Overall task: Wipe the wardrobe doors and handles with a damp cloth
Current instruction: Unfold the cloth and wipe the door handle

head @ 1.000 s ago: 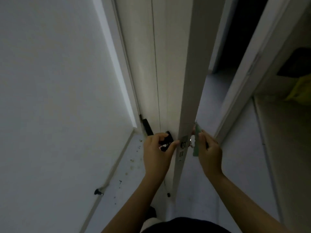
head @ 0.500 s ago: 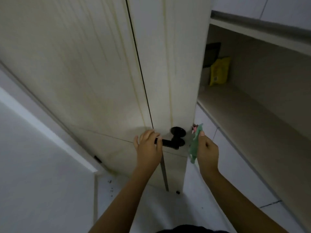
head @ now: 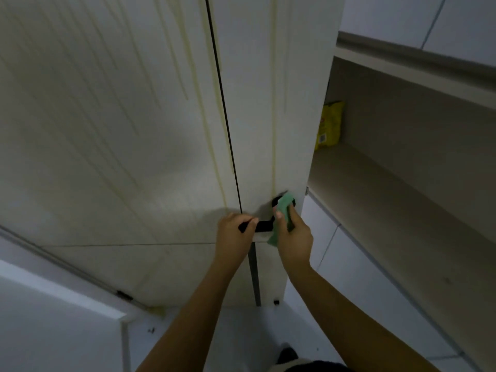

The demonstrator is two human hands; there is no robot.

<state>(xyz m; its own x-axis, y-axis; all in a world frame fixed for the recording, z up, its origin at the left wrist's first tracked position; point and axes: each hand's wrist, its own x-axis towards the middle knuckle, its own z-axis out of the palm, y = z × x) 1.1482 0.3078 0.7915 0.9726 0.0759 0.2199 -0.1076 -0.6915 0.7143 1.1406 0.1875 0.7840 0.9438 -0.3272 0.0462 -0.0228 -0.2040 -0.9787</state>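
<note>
The door (head: 134, 116) fills most of the view, with the open shelf (head: 375, 210) at its right, where a yellow packet (head: 328, 124) stands. The right hand (head: 294, 237) has come across from the door's edge, where it was half a second ago, and now presses the green cloth (head: 283, 210) onto the black handle (head: 264, 225) near its round base. Its fingers are curled around the cloth. The left hand (head: 233, 237) still closes on the handle's free end. The handle wiping seems to have just begun.

Green cloth (head: 284, 210) covers black handle (head: 264, 226) on pale door (head: 268, 103).
</note>
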